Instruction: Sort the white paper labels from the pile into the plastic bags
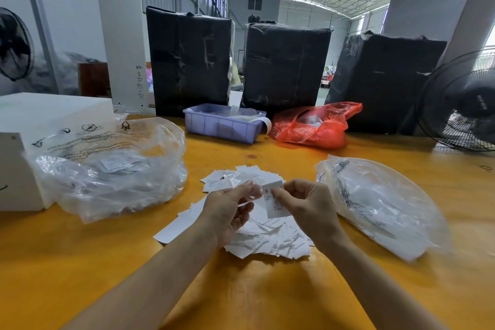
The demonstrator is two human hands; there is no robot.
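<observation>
Your yellow table (107,262) carries the label pile (257,236) between two plastic bags (112,174) (383,203). Above it, your right hand (308,206) pinches a white label (276,203); your left hand (227,211) pinches a small clear sleeve (241,182).

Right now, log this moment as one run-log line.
right hand: pinches label marked S | left hand: pinches clear film | pile: unsorted | bags: left, right

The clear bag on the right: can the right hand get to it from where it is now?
Probably yes. The clear bag lies just beside the right hand, which pinches a label, and nothing stands between them.
</observation>
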